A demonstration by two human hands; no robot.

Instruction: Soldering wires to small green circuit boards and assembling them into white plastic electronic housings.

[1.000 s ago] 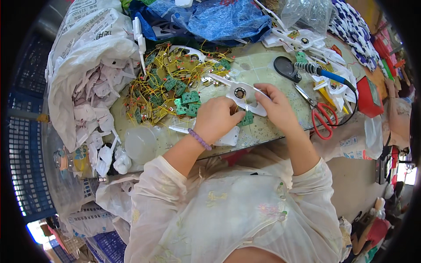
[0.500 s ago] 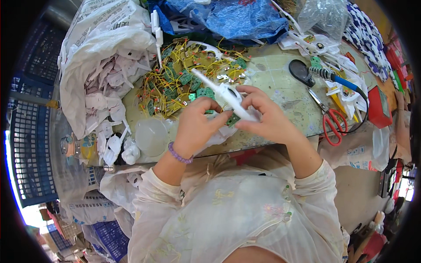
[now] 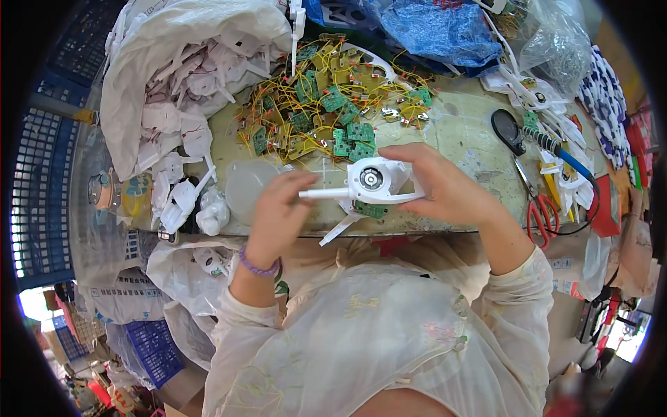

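A white plastic housing point(image 3: 397, 198) with a long stem and a round dark-ringed part is in my right hand point(image 3: 450, 186), fingers behind it and thumb below. The stem points left, lying nearly level above the table's front edge. By its tip is my left hand point(image 3: 280, 212), smeared by motion, so whether its fingers touch the stem does not show. A green circuit board point(image 3: 370, 209) shows just under the housing. Another white stemmed part point(image 3: 340, 229) juts over the table edge below. Beyond lies a heap of circuit boards point(image 3: 333, 101) with yellow wires.
At the left a white sack point(image 3: 125, 104) spills white plastic parts. A translucent round lid point(image 3: 246, 186) lies near the front edge. On the right are red-handled scissors point(image 3: 540, 212), a blue-handled soldering iron point(image 3: 566, 154) and a red box point(image 3: 606, 205). Blue plastic sheeting point(image 3: 438, 35) lies at the back.
The housing has turned from a steep slant to nearly level, its round part now facing up. My left hand has moved away leftward to the stem's tip. The whole view has shifted slightly.
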